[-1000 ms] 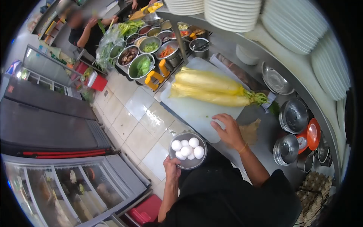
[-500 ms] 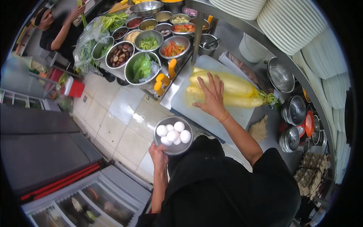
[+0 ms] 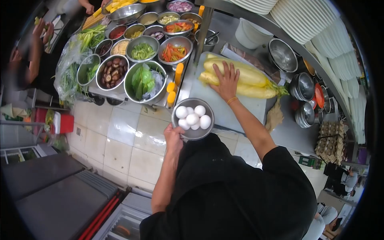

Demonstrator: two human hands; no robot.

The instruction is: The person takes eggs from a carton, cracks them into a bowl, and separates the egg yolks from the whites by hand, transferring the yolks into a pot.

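The bowl [image 3: 196,135] of eggs [image 3: 192,119] is held in front of the body, just beside the near-left edge of the board [image 3: 254,110]; its near-left rim is gripped by the left hand [image 3: 173,138], thumb uppermost, the remaining fingers mostly hidden. The right hand, held above the bare board one second earlier, has been laid on the long vegetables [image 3: 256,81]. Both hands are therefore judged to be engaged: one as carrier, one placed on the produce. The right hand [image 3: 227,82] is set palm down, its fingers [image 3: 225,68] spread wide across the upper side of the vegetables, toward the end opposite the stems [image 3: 282,90]; nothing is enclosed by them, and whether pressure is applied cannot be told. The eggs are touched by neither hand and lie within the bowl, beyond the left thumb. The vegetables are supported by the board, which rests on the tabletop [image 3: 289,131]. Farther out, stacked bowls [image 3: 305,86] are placed to the right, mushrooms [image 3: 113,74] are kept in a pan to the left, and plates [image 3: 294,20] are shelved above.
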